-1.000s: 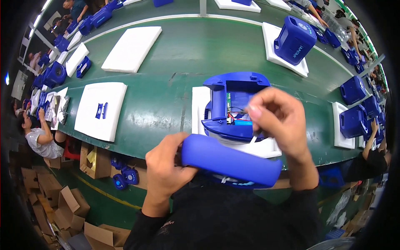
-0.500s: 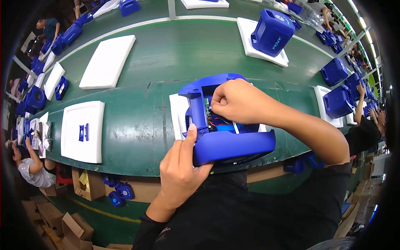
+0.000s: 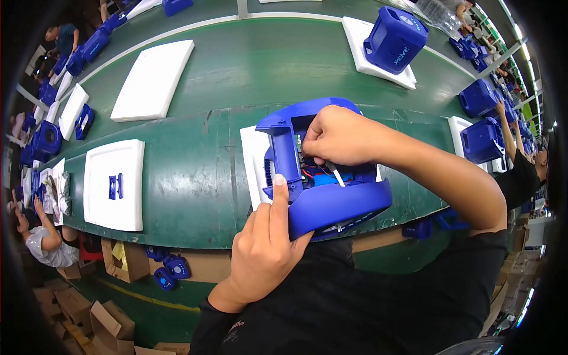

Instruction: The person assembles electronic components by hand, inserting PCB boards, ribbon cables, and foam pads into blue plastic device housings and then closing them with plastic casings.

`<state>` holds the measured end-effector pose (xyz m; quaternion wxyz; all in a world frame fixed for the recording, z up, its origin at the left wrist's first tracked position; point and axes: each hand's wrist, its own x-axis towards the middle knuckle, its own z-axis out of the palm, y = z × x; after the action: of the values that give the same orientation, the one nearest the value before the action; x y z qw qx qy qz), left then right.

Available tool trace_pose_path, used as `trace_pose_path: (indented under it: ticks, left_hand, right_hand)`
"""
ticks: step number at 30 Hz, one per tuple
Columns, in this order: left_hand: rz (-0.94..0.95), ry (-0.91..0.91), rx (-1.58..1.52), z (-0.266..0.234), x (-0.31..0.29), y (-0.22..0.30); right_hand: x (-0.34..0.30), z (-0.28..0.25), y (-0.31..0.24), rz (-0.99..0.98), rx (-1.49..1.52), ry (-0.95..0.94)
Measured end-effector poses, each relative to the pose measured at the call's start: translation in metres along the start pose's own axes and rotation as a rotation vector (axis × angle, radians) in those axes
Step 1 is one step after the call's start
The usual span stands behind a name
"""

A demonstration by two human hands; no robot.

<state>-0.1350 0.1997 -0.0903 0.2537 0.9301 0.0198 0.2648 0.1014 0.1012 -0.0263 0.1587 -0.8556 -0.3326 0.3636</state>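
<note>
An opened blue plastic housing (image 3: pixel 337 207) lies on a white foam pad (image 3: pixel 254 160) in front of me. Inside it show part of a green circuit board (image 3: pixel 298 142), red and dark wires, and a blue wrapped part (image 3: pixel 324 179). My left hand (image 3: pixel 263 245) grips the housing's near left corner, one finger laid along the edge. My right hand (image 3: pixel 340 136) reaches into the opening, its fingers pinched beside the board. What they hold is hidden. A thin white strip (image 3: pixel 338 177) with a grey end pokes out just below these fingers.
Left on the green bench (image 3: pixel 183 189), a foam pad (image 3: pixel 94 195) carries two small blue parts (image 3: pixel 116 186). Beyond are another foam pad (image 3: pixel 154 80) and a finished-looking blue housing (image 3: pixel 396 41) on foam. Co-workers sit at both sides; cardboard boxes (image 3: pixel 109 325) stand lower left.
The housing has turned slightly under my hands. My right hand has shifted a little within the opening, and the white strip now slants more. My left hand has moved slightly right with the corner.
</note>
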Motion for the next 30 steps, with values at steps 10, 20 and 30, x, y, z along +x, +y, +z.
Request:
trace_pose_path:
  ticks: [10, 20, 30]
  left_hand:
    - [-0.022, -0.013, -0.002, -0.004, 0.001, 0.0]
    - [0.006, -0.037, 0.087, -0.003, 0.007, 0.008]
    - [-0.03, -0.058, 0.088, 0.0, 0.007, 0.012]
  right_hand:
    - [-0.014, 0.016, 0.009, -0.196, 0.172, 0.154]
    - [-0.004, 0.005, 0.012, -0.226, -0.202, 0.132]
    - [-0.001, 0.003, 0.02, -0.26, -0.168, 0.097]
